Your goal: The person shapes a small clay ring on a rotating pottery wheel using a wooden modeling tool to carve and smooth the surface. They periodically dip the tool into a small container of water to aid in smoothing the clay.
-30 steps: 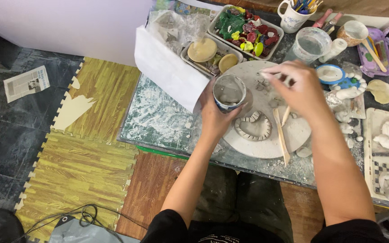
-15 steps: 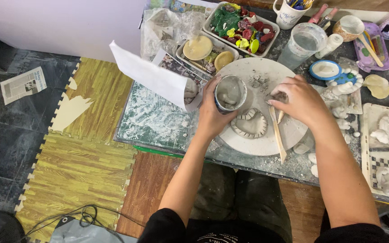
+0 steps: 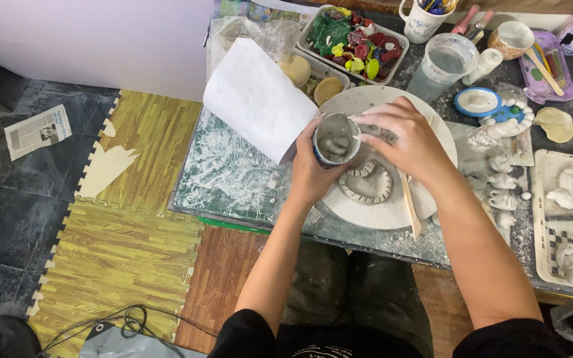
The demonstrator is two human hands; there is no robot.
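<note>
My left hand (image 3: pixel 313 174) grips a small grey cup (image 3: pixel 336 138) that holds pale clay lumps, lifted a little over the round white board (image 3: pixel 379 211). Right beside it, my right hand (image 3: pixel 406 139) rests its fingertips at the cup's rim; whether it pinches a bit of clay I cannot tell. Below both hands a heart-shaped clay piece (image 3: pixel 367 183) lies on the board. A wooden stick (image 3: pixel 410 207) lies along the board's right side, partly under my right wrist.
A curled white paper sheet (image 3: pixel 256 99) rises left of the cup over a green cutting mat (image 3: pixel 223 176). Trays of coloured clay bits (image 3: pixel 353 34), a water cup (image 3: pixel 440 65), a mug of tools (image 3: pixel 426 18) and small clay figures (image 3: pixel 499 180) crowd the back and right.
The right hand came back from the board's right side to the cup's rim. The paper sheet curled up higher. The cup stayed in my left hand.
</note>
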